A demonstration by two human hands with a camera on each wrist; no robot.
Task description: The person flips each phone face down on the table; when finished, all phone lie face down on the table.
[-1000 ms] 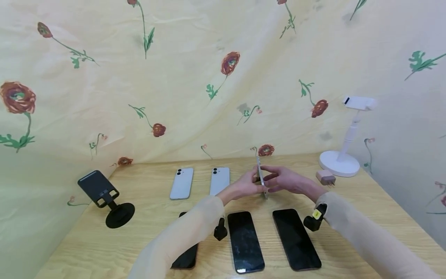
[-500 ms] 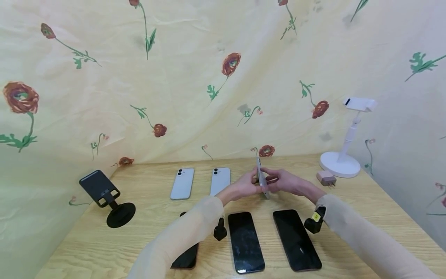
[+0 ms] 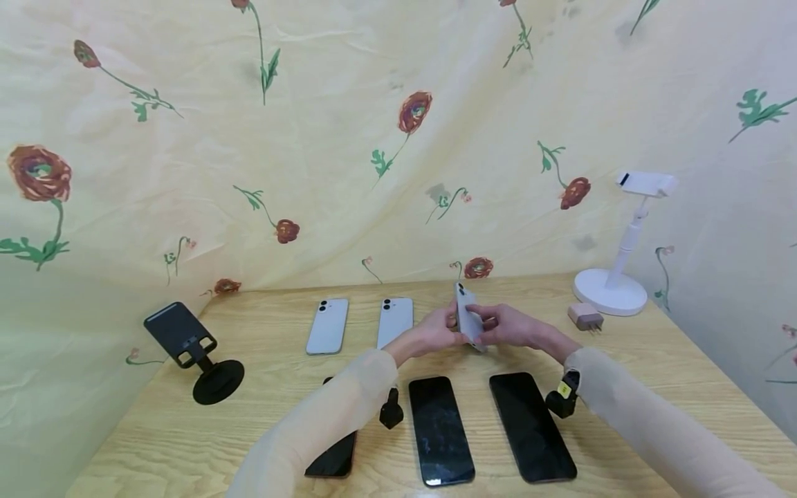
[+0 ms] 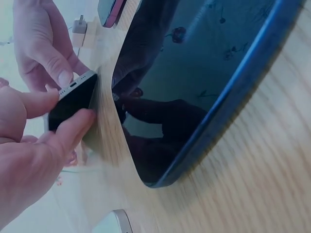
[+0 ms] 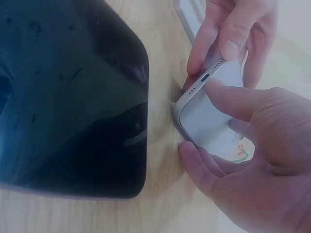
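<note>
Head view: both hands meet over the middle of the bench (image 3: 623,346), holding a white phone (image 3: 467,318) on edge, tilted, its lower end close to the wood. The left hand (image 3: 436,333) and right hand (image 3: 507,326) each pinch it from their own side. Three dark phones (image 3: 441,429) lie screen-up just in front; two pale phones (image 3: 395,321) lie behind.

Left wrist view: the left grip, thumb and forefinger (image 4: 68,131), clamps the phone's end (image 4: 73,99), with only fingertips on it. A loosened pinch would likely drop it onto the dark screen (image 4: 194,82) alongside.

Right wrist view: the right thumb (image 5: 243,99) presses the pale back (image 5: 214,116) while the fingers curl beneath. Its corner sits just beside the black phone (image 5: 73,97); a slip or twist could knock or scratch that glass.
</note>
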